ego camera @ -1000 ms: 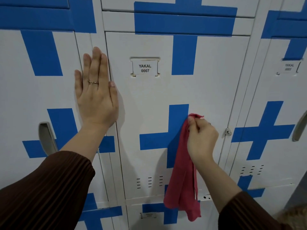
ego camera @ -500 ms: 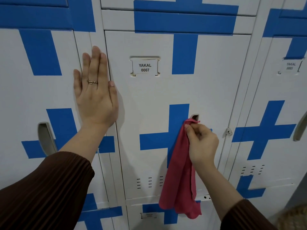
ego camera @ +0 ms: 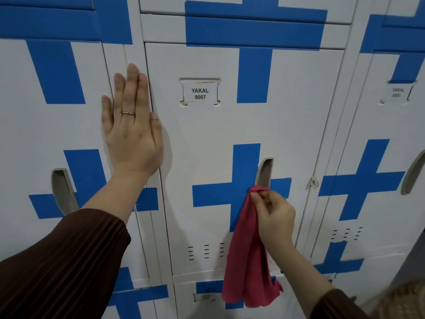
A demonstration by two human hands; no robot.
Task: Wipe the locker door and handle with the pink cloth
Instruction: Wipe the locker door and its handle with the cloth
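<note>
The white locker door with blue crosses fills the middle and carries a label reading YAKAL 0007. Its recessed grey handle sits right of centre, its upper part showing. My right hand pinches the top of the pink cloth just below the handle, and the cloth hangs down over the door's lower edge. My left hand lies flat with fingers together against the frame at the door's left edge, holding nothing.
Neighbouring lockers stand on both sides, each with a recessed handle: the left locker's handle and the right locker's handle. A small latch loop sticks out at the door's right edge. Another locker row lies below.
My right hand has slid the pink cloth down along the handle, uncovering the handle's upper part. My left hand has stayed flat in place.
</note>
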